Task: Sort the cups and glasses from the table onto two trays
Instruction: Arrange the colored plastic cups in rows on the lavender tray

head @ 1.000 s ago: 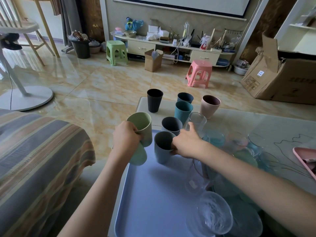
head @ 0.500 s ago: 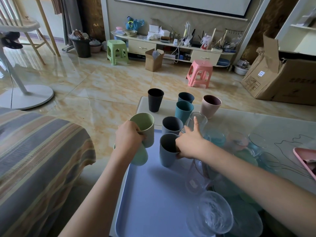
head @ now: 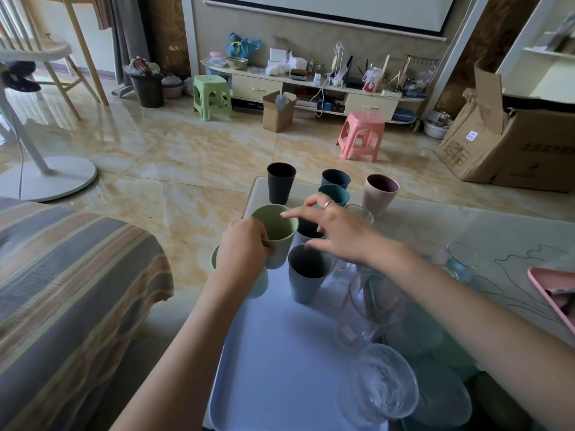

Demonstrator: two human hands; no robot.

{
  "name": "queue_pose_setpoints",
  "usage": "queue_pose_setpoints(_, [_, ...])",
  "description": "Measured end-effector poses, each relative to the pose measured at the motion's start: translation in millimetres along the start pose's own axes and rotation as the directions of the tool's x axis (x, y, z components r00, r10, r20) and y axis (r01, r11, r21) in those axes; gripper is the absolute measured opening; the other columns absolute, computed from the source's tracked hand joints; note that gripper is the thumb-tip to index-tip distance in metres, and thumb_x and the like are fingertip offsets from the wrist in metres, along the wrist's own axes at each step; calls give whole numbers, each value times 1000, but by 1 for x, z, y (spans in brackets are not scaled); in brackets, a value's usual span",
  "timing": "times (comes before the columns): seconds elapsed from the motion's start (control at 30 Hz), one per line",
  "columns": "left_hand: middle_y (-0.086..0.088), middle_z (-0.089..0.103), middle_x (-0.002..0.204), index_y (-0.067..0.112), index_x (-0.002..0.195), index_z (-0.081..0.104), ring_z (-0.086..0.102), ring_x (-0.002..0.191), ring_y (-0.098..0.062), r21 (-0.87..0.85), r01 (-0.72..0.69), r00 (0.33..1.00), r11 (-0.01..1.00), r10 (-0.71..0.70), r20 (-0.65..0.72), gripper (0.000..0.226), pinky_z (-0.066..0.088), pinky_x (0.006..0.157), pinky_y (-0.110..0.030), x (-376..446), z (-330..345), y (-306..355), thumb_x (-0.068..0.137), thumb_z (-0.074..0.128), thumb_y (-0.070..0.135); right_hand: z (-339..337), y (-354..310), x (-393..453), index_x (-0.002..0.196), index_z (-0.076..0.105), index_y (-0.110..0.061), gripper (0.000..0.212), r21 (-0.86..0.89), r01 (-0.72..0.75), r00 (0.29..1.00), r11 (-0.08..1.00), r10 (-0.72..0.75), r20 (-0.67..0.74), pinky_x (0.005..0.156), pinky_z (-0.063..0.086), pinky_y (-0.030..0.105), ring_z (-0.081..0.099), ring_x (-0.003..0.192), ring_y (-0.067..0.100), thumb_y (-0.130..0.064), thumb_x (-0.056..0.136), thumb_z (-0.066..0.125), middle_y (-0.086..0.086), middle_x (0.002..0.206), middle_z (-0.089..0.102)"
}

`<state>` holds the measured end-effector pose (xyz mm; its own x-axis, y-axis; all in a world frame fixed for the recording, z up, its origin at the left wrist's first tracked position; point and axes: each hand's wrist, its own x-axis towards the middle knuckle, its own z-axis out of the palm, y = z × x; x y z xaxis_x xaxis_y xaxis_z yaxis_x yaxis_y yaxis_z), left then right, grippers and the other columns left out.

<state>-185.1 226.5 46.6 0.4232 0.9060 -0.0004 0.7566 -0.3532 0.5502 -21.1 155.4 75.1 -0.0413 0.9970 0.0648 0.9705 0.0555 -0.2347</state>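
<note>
Fingers of the left hand (head: 241, 248) grip a pale green plastic cup (head: 275, 234); the right hand (head: 334, 230) hovers spread, empty. Lavender tray (head: 273, 362) holds few; most cups wait at twelve o'clock.

The near half of the blue tray (head: 280, 353) lies bare; 2 clear glasses (head: 370, 309) crowd its right edge, cups (head: 306, 272) block its far end.

Cups (head: 306, 276) stand on the tray's (head: 273, 362) far end.
</note>
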Motion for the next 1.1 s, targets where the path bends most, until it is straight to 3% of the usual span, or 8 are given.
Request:
queue_pose_setpoints(0.17, [-11, 53, 70, 2, 82, 70, 45, 67, -27, -10, -68, 996, 998, 67, -51, 10, 33, 53, -27, -13, -2, 1, 75, 65, 6, 15, -13, -4, 100, 66, -16, 13, -51, 63, 994, 997, -67, -81, 76, 49, 38, 55, 99, 25, -17, 88, 59, 0, 121, 49])
queue_pose_setpoints(0.27, [-12, 60, 82, 6, 95, 68, 54, 76, -31, -10, -87, 993, 996, 85, -85, 19, 37, 59, -29, -21, -9, 1, 76, 66, 8, 17, -20, -9, 96, 67, -10, 12, -26, 82, 988, 996, -85, -130, 78, 47, 35, 55, 98, 24, -12, 88, 57, 4, 112, 58])
queue_pose_setpoints(0.37, [-14, 62, 99, 12, 119, 51, 57, 92, -36, -41, -134, 983, 990, 127, -130, 44, 41, 67, -35, -33, -15, 0, 78, 66, 8, 15, -28, -20, 95, 68, -8, 12, 6, 78, 981, 997, -75, -178, 80, 48, 40, 57, 95, 26, -11, 87, 59, 8, 104, 62])
queue_pose_setpoints(0.53, [-21, 59, 92, 13, 129, 30, 57, 85, -37, -36, -209, 978, 977, 208, -28, 66, 39, 64, -35, -52, -16, -6, 76, 69, 8, 13, -34, -50, 91, 70, -9, 10, 42, 69, 976, 997, -59, -207, 75, 50, 45, 58, 87, 28, -12, 85, 62, 9, 95, 63])
queue_pose_setpoints(0.63, [-13, 53, 80, 9, 122, 34, 52, 73, -33, -80, -160, 987, 984, 158, -38, 57, 40, 60, -35, -63, -20, -17, 76, 68, 7, 13, -35, -71, 87, 72, -9, 10, 70, 82, 970, 994, -64, -233, 71, 51, 44, 60, 80, 26, -7, 80, 65, 8, 86, 65])
queue_pose_setpoints(0.77, [-8, 53, 81, 9, 112, 43, 52, 75, -30, -64, -110, 994, 992, 110, -7, 45, 43, 62, -34, -70, -23, -33, 76, 69, 13, 18, -39, -94, 83, 73, -11, 13, 116, 108, 956, 987, -72, -283, 66, 51, 36, 61, 74, 23, -10, 77, 61, 6, 81, 66])
queue_pose_setpoints(0.97, [-7, 53, 84, 13, 107, 56, 47, 73, -23, 26, -190, 973, 981, 185, 140, 29, 38, 62, -28, -73, -13, -30, 79, 64, 10, 33, -47, -106, 89, 71, -13, 9, 63, 49, 995, 997, -43, -88, 72, 49, 37, 55, 79, 16, -15, 85, 64, 3, 88, 64])
queue_pose_setpoints(1.1, [-7, 53, 85, 18, 111, 61, 48, 75, -21, 72, -248, 949, 966, 227, 218, 31, 40, 64, -27, -70, -3, -26, 81, 63, 10, 36, -55, -105, 102, 68, -22, 21, -211, -10, 995, 978, 31, 97, 77, 45, 32, 58, 98, 22, -30, 92, 51, 0, 105, 61])
